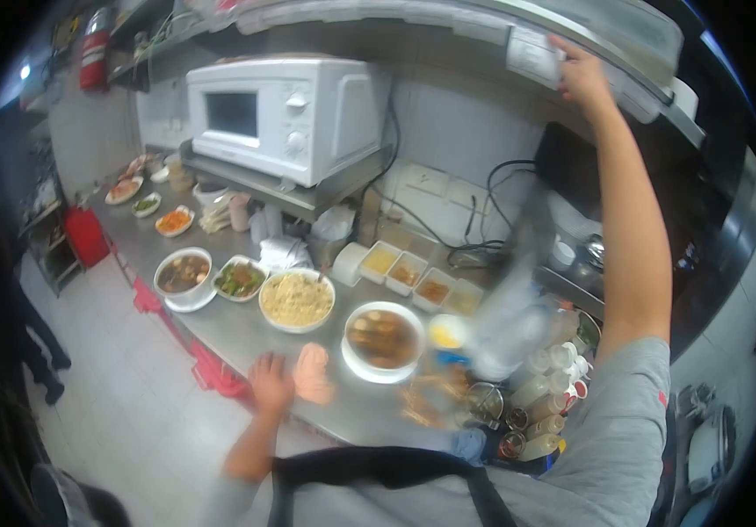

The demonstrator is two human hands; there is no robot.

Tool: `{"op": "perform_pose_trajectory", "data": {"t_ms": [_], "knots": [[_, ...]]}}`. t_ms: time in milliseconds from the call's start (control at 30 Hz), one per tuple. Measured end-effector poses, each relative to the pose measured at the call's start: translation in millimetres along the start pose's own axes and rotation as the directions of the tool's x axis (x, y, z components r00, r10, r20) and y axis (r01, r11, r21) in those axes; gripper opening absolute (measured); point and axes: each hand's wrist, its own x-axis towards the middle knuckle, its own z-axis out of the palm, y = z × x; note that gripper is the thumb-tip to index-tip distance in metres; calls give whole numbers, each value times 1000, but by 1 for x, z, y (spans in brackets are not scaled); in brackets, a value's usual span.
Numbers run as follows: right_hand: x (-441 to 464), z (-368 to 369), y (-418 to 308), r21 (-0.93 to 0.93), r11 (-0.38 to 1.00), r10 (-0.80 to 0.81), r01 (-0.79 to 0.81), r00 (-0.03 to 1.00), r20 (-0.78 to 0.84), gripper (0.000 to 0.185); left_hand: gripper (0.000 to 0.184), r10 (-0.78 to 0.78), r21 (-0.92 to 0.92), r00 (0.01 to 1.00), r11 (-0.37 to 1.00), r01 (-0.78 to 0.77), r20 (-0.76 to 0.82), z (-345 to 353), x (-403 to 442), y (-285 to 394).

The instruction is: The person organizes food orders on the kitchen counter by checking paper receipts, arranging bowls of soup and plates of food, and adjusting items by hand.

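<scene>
My left hand [271,384] rests with its fingers out at the front edge of the steel counter [220,327]. Just right of it lies a crumpled orange cloth [314,375], close to the fingers. My right hand [583,77] is raised to the shelf rail at the top right, its index finger stretched out against a white paper slip [532,54] and the other fingers partly curled. On the counter in front of me stand a white bowl of brown soup [383,338], a bowl of yellow grain-like food [297,299], a dish of greens [240,279] and a second soup bowl [184,273].
A white microwave [285,114] sits on a raised shelf. Small containers of chopped food [406,273] line the wall, and sauce bottles [549,408] crowd the right. Farther left are small plates [175,220]. A person [9,290] stands at the far left.
</scene>
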Motion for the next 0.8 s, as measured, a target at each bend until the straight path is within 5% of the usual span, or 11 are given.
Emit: {"op": "perform_pose_trajectory", "data": {"t_ms": [133, 367, 667, 800], "knots": [[8, 3, 8, 104, 994, -24, 19, 999, 46, 53, 37, 3, 93, 997, 996, 5, -82, 8, -3, -10], [24, 4, 22, -97, 993, -67, 64, 997, -25, 44, 38, -45, 7, 998, 999, 46, -52, 9, -6, -12], [34, -3, 26, -79, 997, 4, 4, 995, 101, 43, 38, -62, 5, 998, 998, 62, -30, 10, -6, -11], [28, 1, 26, -20, 993, -111, 112, 993, 46, 47, 38, -45, 2, 997, 999, 45, -59, 7, -6, -10]]}}
